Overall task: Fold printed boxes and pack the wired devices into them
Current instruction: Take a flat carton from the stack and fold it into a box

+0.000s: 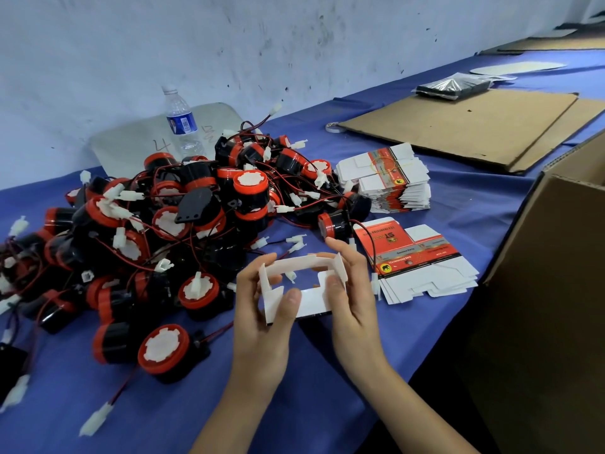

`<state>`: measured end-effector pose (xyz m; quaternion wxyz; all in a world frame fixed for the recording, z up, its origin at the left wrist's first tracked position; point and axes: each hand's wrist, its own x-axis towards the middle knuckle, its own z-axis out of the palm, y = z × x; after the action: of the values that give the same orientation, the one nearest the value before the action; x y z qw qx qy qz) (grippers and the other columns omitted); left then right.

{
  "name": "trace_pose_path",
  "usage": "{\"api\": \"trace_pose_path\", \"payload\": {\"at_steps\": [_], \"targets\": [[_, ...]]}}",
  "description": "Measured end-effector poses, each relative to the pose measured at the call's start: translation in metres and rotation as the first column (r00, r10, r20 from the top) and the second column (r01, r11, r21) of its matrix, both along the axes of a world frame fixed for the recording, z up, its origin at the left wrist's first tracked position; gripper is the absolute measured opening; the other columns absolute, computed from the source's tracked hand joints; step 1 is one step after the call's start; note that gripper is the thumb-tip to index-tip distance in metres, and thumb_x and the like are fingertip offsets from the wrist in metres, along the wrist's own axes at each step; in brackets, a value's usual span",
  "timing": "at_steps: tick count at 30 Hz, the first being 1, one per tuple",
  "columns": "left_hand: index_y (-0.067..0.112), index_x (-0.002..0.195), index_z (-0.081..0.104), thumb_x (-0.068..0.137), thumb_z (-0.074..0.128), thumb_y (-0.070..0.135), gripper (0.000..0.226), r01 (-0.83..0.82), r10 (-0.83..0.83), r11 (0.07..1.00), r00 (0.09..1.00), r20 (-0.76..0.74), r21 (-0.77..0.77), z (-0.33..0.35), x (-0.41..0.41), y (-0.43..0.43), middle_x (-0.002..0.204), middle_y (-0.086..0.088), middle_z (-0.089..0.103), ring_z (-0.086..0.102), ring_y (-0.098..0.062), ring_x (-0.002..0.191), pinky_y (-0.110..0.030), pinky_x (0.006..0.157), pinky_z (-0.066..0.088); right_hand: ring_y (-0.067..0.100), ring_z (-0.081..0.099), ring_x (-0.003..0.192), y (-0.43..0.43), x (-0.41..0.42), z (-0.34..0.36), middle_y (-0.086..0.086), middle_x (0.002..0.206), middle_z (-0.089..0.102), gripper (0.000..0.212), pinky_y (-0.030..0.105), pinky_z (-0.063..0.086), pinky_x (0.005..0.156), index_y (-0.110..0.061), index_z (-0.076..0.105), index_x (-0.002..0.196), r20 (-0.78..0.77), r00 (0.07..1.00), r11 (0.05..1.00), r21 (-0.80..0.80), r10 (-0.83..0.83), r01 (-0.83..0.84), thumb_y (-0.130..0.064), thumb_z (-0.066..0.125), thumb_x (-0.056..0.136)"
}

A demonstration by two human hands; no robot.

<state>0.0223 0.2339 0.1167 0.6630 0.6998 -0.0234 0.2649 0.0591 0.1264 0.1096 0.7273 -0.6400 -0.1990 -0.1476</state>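
Printed cardboard box (pixel 311 303), white inner side showing, half folded, held at centre frame over the blue cloth-covered surface (pixel 294 404). Left hand (pixel 262 322) at its 9 o'clock end, grip closed on it: thumb on the near panel, fingers curled round the end flap. Right hand (pixel 353 309) at the 3 o'clock end, grip also holding it: thumb on the inner wall, fingers round the outside. End flaps stand up, top open. Heap of round black-and-red wired devices (pixel 183 224) with white plug connectors lies from 9 to 12 o'clock of the box, red and black leads tangled. Loose flat printed box blanks (pixel 422 267) at 2 o'clock, just beside the right hand. Rubber-banded stack of blanks (pixel 386 181) at 1 o'clock, against the heap's edge. Clear plastic water bottle (pixel 181 122) upright at 11 o'clock, near the wall. Flat brown cardboard sheets (pixel 474 126) well apart at 1 o'clock. Open brown corrugated carton (pixel 540 290) at 3 o'clock.
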Motion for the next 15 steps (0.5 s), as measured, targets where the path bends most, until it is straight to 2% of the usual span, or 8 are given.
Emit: {"api": "trace_pose_path", "payload": {"at_steps": [3, 5, 7, 9, 12, 14, 15], "targets": [[0.034, 0.116, 0.046, 0.075, 0.065, 0.041, 0.045, 0.007, -0.007, 1.0, 1.0, 0.008, -0.024, 0.0, 0.0, 0.001, 0.118, 0.0, 0.058, 0.058, -0.012, 0.107, -0.022, 0.086, 0.049, -0.004, 0.055, 0.099, 0.0, 0.0, -0.001, -0.022, 0.112, 0.061, 0.038, 0.006, 0.04, 0.08, -0.027, 0.047, 0.125, -0.008, 1.0, 1.0, 0.004, 0.01, -0.01, -0.009, 0.04, 0.093], [0.036, 0.111, 0.046, 0.075, 0.066, 0.039, 0.042, 0.014, -0.013, 0.999, 1.0, 0.01, -0.044, 0.001, 0.0, 0.002, 0.116, -0.011, 0.056, 0.057, -0.011, 0.102, -0.02, 0.083, 0.048, 0.0, 0.056, 0.098, 0.0, 0.001, -0.003, -0.013, 0.116, 0.062, 0.037, 0.01, 0.041, 0.079, -0.028, 0.047, 0.125, -0.034, 0.999, 0.999, 0.028, 0.028, -0.027, -0.014, 0.043, 0.092], [0.035, 0.108, 0.045, 0.076, 0.068, 0.035, 0.04, 0.007, -0.007, 0.999, 1.0, 0.01, -0.046, -0.001, 0.001, 0.003, 0.112, -0.006, 0.059, 0.058, -0.009, 0.099, -0.019, 0.08, 0.049, 0.009, 0.057, 0.106, 0.001, 0.002, -0.004, -0.001, 0.12, 0.062, 0.035, 0.015, 0.042, 0.079, -0.027, 0.046, 0.123, -0.037, 0.998, 0.998, 0.049, 0.042, -0.04, -0.02, 0.045, 0.089], [0.032, 0.106, 0.041, 0.082, 0.067, 0.022, 0.037, -0.006, 0.007, 1.0, 1.0, 0.023, -0.027, -0.004, 0.003, 0.005, 0.109, 0.009, 0.064, 0.06, -0.006, 0.1, -0.02, 0.081, 0.049, 0.015, 0.057, 0.112, 0.001, 0.002, -0.005, -0.001, 0.117, 0.063, 0.034, 0.017, 0.043, 0.077, -0.027, 0.045, 0.117, -0.012, 0.999, 0.997, 0.056, 0.044, -0.043, -0.015, 0.047, 0.085], [0.031, 0.101, 0.039, 0.086, 0.058, 0.013, 0.03, -0.007, 0.009, 0.998, 1.0, 0.026, -0.067, -0.005, 0.005, 0.01, 0.116, -0.001, 0.067, 0.061, -0.016, 0.114, -0.036, 0.091, 0.049, 0.016, 0.056, 0.118, 0.003, -0.002, -0.006, -0.001, 0.118, 0.062, 0.037, 0.021, 0.045, 0.082, -0.039, 0.043, 0.111, 0.043, 0.998, 0.998, 0.033, 0.056, -0.058, -0.018, 0.053, 0.082], [0.028, 0.1, 0.041, 0.087, 0.057, 0.013, 0.025, -0.015, 0.017, 0.992, 1.0, 0.016, -0.126, -0.005, 0.007, 0.012, 0.117, -0.006, 0.068, 0.061, -0.023, 0.115, -0.044, 0.093, 0.047, 0.017, 0.055, 0.121, 0.003, -0.004, -0.005, 0.001, 0.124, 0.059, 0.046, 0.031, 0.047, 0.089, -0.048, 0.042, 0.113, 0.087, 0.995, 0.999, 0.009, 0.048, -0.049, -0.025, 0.065, 0.08], [0.026, 0.099, 0.042, 0.086, 0.057, 0.014, 0.022, -0.012, 0.014, 0.985, 1.0, 0.007, -0.173, -0.006, 0.008, 0.013, 0.116, -0.008, 0.068, 0.062, -0.026, 0.115, -0.046, 0.093, 0.047, 0.017, 0.055, 0.121, 0.002, -0.005, -0.004, 0.001, 0.127, 0.058, 0.049, 0.031, 0.047, 0.09, -0.047, 0.043, 0.115, 0.132, 0.99, 0.999, -0.004, 0.042, -0.042, -0.028, 0.07, 0.079]]}}
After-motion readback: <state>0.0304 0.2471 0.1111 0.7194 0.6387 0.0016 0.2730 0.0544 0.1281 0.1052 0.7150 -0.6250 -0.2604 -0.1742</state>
